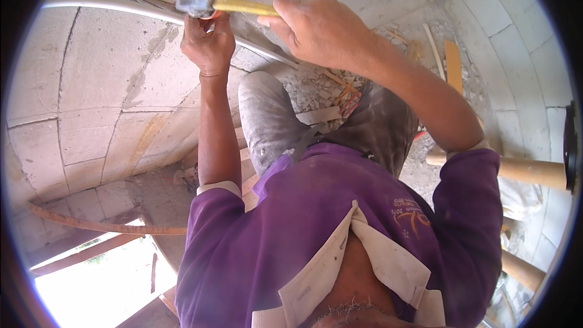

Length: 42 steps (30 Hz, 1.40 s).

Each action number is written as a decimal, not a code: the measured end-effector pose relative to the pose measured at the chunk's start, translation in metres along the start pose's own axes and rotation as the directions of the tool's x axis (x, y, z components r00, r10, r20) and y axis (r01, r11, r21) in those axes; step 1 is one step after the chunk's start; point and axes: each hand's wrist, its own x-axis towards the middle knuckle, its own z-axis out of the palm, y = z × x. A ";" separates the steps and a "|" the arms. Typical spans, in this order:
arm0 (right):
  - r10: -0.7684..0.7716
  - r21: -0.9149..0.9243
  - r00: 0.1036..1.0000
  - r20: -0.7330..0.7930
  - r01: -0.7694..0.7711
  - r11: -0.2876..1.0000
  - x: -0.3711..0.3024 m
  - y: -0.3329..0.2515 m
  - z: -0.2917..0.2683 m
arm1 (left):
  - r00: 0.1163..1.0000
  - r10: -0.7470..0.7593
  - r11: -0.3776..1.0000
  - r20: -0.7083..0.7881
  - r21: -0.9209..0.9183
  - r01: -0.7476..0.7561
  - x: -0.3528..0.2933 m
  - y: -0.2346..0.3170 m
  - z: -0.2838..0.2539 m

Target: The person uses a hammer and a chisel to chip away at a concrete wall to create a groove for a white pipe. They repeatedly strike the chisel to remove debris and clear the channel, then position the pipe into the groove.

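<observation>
My right hand (313, 27) is wrapped round the yellow handle of a hammer (246, 6). The hammer's metal head, slightly blurred, is directly over the fingertips of my left hand (208, 45). Those fingers are pinched together against the block wall (103, 73), beside a white pipe (127, 7) that runs along it. A bit of orange-red shows at the fingertips, but the hammer head covers most of what they hold, so I cannot make it out. Part of the pipe passes behind my left hand and comes out again on its right.
Rubble (316, 88) and wood scraps cover the floor past my knees. A yellowish board (453, 67) leans at the right wall. Round wooden poles (528, 170) lie at my right side. At lower left is a bright opening (109, 285) with a curved wooden strip (109, 226) above it.
</observation>
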 end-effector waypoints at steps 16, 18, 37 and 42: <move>-0.012 0.041 1.000 0.017 0.011 0.999 0.015 0.014 0.014 | 0.996 -0.072 0.997 0.054 0.020 0.071 0.001 0.005 -0.003; -0.002 0.000 1.000 0.006 0.002 1.000 0.012 0.017 0.016 | 0.993 -0.087 0.995 0.083 0.059 0.083 0.001 0.000 0.002; 0.131 0.252 0.983 -0.128 -0.095 0.963 0.003 0.022 -0.008 | 0.997 -0.054 0.996 0.048 0.068 0.050 -0.002 -0.004 -0.002; 0.143 0.227 0.980 -0.139 -0.109 0.968 -0.005 0.023 0.015 | 0.996 -0.071 0.997 0.052 0.009 0.071 -0.002 -0.005 -0.003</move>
